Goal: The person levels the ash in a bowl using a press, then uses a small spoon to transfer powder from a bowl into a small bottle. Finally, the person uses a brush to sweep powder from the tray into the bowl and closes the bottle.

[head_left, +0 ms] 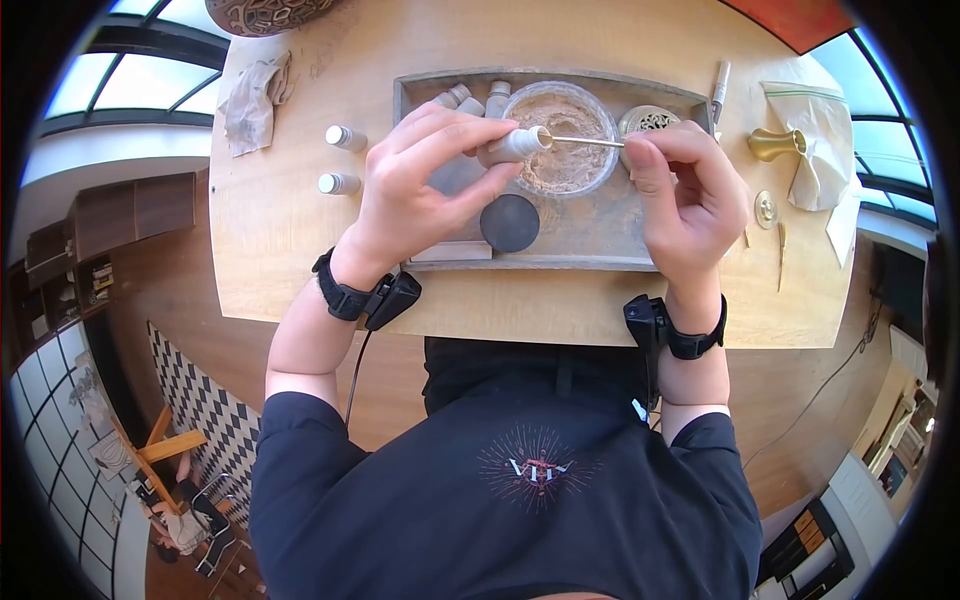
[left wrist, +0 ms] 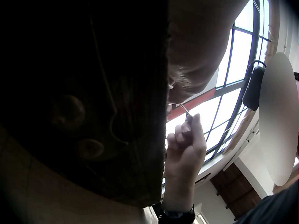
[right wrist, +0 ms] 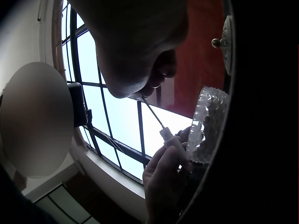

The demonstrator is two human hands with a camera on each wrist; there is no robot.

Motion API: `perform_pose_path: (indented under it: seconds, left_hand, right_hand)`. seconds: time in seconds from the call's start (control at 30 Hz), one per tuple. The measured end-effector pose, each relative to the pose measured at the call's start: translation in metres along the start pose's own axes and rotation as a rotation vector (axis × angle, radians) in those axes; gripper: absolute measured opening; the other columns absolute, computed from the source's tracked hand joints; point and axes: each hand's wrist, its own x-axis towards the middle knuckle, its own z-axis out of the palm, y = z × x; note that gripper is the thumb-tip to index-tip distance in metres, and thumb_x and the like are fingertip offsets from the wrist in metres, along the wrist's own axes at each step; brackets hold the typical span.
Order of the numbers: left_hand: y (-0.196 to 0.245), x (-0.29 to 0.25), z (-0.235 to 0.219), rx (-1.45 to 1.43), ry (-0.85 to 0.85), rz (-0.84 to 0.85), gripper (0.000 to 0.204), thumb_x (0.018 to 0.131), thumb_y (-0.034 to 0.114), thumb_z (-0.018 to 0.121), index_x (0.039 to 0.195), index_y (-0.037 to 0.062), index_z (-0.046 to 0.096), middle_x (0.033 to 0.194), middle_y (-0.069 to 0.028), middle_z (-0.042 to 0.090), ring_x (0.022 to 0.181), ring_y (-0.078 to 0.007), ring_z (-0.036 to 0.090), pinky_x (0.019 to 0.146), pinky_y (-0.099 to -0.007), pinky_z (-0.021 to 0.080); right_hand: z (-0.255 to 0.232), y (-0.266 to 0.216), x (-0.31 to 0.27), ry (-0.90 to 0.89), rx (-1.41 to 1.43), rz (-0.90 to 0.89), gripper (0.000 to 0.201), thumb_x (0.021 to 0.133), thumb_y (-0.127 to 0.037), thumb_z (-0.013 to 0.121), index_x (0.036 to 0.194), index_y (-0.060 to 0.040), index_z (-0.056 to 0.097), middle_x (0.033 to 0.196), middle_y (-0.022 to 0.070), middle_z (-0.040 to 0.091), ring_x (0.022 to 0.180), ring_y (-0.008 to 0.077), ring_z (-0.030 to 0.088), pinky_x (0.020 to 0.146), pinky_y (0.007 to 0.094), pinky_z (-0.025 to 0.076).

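My left hand [head_left: 405, 190] grips a small white bottle [head_left: 516, 147] between thumb and fingers, tilted with its uncapped mouth to the right. A thin metal stick [head_left: 590, 143] is pinched by my right hand [head_left: 692, 195], and its far end is at the bottle's mouth. The right wrist view also shows this stick [right wrist: 153, 113] reaching down to the bottle neck [right wrist: 166, 134]. Beneath both hands a ridged glass bowl [right wrist: 201, 126] of pale brown powder [head_left: 560, 165] sits in a grey tray [head_left: 590, 263]. The left wrist view is mostly dark.
Several small bottles [head_left: 498, 95] lie in the tray's back left, with a dark round disc [head_left: 509, 222] in front. Two white-capped bottles [head_left: 345, 138] lie left of the tray. On the right are a brass vessel [head_left: 775, 146], a plastic bag [head_left: 822, 150] and a thin brass tool [head_left: 782, 258].
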Motion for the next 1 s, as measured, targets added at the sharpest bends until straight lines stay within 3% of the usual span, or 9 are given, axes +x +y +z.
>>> perform_pose_path:
  seconds: [0.23,0.53,1.0]
  left_hand:
    - [-0.001,0.001,-0.001,0.016,0.001,0.035,0.038,0.075,-0.002,0.086,0.112,0.0022,0.077,0.095,-0.0077,0.077,0.08,-0.0175,0.067,0.072,-0.0295,0.054]
    - [0.0,0.002,-0.001,0.036,-0.002,0.07,0.038,0.075,-0.001,0.086,0.111,0.0022,0.078,0.093,-0.0075,0.077,0.081,-0.0184,0.068,0.073,-0.0301,0.054]
    - [-0.001,0.001,-0.001,0.036,-0.007,0.027,0.04,0.073,-0.003,0.086,0.112,0.0021,0.078,0.091,-0.007,0.076,0.078,-0.017,0.065,0.071,-0.0292,0.053]
  right_hand:
    - [0.0,-0.002,0.001,0.063,-0.005,0.002,0.012,0.09,-0.003,0.08,0.084,-0.0013,0.069,0.07,0.0015,0.064,0.055,0.0073,0.05,0.049,0.0211,0.036]
    - [-0.002,-0.001,0.001,-0.008,-0.128,-0.006,0.022,0.09,-0.007,0.081,0.077,-0.0038,0.063,0.063,0.0011,0.055,0.051,0.0082,0.043,0.048,0.0238,0.031]
    - [-0.01,0.0,0.004,-0.082,-0.078,-0.033,0.011,0.086,-0.001,0.08,0.086,-0.0048,0.07,0.074,0.003,0.065,0.058,0.012,0.051,0.051,0.0241,0.036]
